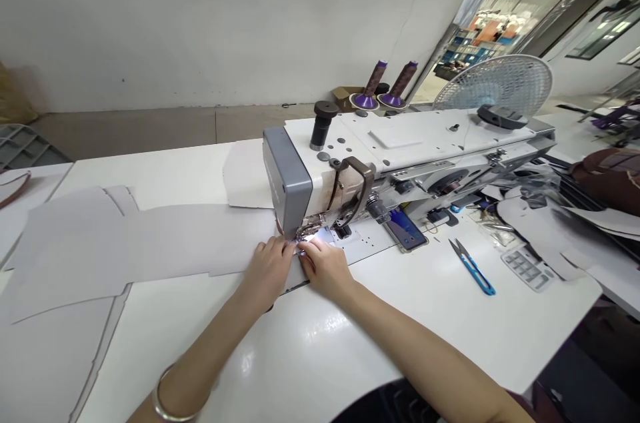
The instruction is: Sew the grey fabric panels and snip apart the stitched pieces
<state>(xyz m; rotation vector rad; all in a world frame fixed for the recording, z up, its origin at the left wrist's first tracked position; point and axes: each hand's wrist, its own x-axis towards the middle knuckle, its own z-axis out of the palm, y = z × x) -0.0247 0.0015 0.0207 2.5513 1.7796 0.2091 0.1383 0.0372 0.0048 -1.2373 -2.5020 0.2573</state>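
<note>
At frame centre, the left hand and right hand press flat-fingered, not clasping, on the sheet under the machine's needle, apparently mid-seam, which calls for even guiding.

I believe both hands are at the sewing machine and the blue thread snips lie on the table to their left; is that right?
Not quite. The head view shows the blue thread snips lying on the table to the right of the hands, not the left. The left hand and right hand are indeed both at the sewing machine.
</note>
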